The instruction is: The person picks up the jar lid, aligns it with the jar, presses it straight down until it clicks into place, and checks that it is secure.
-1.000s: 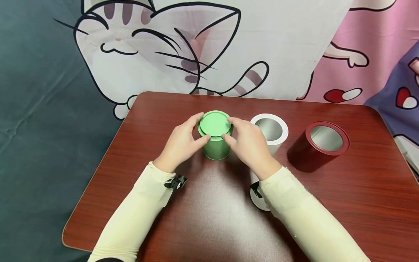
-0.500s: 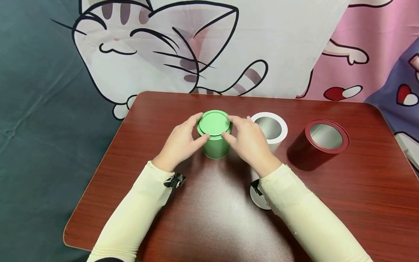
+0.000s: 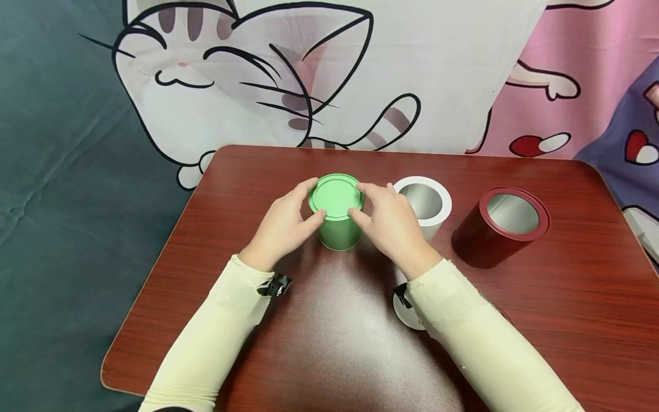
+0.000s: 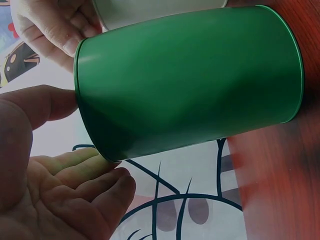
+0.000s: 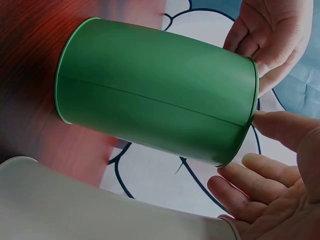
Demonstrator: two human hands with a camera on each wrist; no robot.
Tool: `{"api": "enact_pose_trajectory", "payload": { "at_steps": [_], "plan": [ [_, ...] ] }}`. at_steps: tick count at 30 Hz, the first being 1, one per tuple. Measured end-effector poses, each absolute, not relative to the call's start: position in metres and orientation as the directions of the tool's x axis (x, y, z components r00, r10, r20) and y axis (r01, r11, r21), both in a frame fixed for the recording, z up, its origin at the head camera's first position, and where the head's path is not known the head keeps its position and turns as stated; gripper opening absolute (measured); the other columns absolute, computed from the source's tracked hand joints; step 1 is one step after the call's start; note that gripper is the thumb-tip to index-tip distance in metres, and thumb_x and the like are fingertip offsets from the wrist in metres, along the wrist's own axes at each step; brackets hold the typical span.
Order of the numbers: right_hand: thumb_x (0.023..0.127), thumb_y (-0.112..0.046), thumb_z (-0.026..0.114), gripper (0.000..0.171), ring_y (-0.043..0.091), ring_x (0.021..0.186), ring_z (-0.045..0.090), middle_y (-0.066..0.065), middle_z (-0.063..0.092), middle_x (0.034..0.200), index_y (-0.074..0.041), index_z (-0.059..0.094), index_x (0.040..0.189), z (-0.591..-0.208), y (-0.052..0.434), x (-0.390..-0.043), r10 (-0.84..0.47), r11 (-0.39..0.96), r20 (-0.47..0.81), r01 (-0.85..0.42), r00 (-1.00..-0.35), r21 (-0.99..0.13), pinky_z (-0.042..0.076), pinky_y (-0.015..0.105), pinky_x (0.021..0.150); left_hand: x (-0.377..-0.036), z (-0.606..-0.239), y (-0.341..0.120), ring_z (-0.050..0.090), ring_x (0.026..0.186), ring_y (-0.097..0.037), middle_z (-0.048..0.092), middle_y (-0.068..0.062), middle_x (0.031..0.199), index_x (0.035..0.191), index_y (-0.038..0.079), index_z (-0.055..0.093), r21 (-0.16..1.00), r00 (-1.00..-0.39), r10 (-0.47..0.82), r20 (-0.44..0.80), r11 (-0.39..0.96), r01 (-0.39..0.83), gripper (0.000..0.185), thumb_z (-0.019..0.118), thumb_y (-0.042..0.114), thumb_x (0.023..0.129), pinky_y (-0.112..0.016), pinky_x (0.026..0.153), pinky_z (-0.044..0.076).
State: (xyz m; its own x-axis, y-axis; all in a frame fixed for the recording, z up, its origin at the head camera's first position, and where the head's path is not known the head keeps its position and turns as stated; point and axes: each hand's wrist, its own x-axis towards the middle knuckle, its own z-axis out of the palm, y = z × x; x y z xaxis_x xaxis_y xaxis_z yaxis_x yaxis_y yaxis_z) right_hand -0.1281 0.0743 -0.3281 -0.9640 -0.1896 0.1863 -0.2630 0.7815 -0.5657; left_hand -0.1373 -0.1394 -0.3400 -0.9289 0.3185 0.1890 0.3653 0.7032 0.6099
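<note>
Near the middle of the bench point(image 3: 515, 320), a bit toward the far edge, stands the green tin point(image 3: 338, 228), upright, w/ its green lid point(image 3: 337, 195) sitting on top. Left hand point(image 3: 282, 228) is on the tin's left side: thumb tip at the lid rim on the near side, other fingers point(image 3: 304, 186) curled round the rim on the far side, so it pinches the lid edge. Right hand point(image 3: 395, 226) mirrors it on the right side, thumb at the near rim, fingers on the far rim, also pinching the lid. Left wrist view: thumb touches the rim, other fingers loosely bent just beside it; right wrist view shows much the same. Just beside the green tin, toward the right edge, is a white tin point(image 3: 428, 205), open-topped, partly behind the right hand. Further right, apart from it, a dark red tin point(image 3: 496, 229), also open-topped. A white lid point(image 3: 407, 312) lies flat near the near edge, partly under the right sleeve point(image 3: 479, 343). Behind the far edge hangs a cartoon cat cloth point(image 3: 268, 74).
</note>
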Motion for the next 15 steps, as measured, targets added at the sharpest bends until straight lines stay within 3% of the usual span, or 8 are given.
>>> {"api": "enact_pose_trajectory", "payload": {
  "at_steps": [6, 15],
  "plan": [
    [0.089, -0.024, 0.075, 0.051, 0.036, 0.122, 0.061, 0.013, 0.067, 0.129, -0.002, 0.062, 0.134, -0.3299, 0.0747, -0.1286, -0.194, 0.770, 0.221, -0.287, -0.956, -0.570, 0.034, 0.046, 0.117, -0.1392, -0.3423, -0.1389, 0.054, 0.131, -0.024, 0.056, -0.010, 0.144, 0.147, 0.006, 0.046, 0.619, -0.923, 0.316, 0.221, 0.685, 0.383, 0.061, 0.066, 0.024, 0.093, -0.044, 0.108, 0.044],
    [0.091, -0.030, 0.072, 0.057, 0.027, 0.129, 0.056, 0.011, 0.062, 0.136, -0.004, 0.058, 0.139, -0.3286, 0.0699, -0.1310, -0.224, 0.776, 0.195, -0.295, -0.955, -0.557, 0.027, 0.038, 0.121, -0.1430, -0.3450, -0.1390, 0.056, 0.127, -0.020, 0.057, -0.005, 0.143, 0.146, 0.009, 0.049, 0.677, -0.928, 0.305, 0.213, 0.639, 0.365, 0.059, 0.068, 0.022, 0.092, -0.042, 0.106, 0.044]
  ]
}}
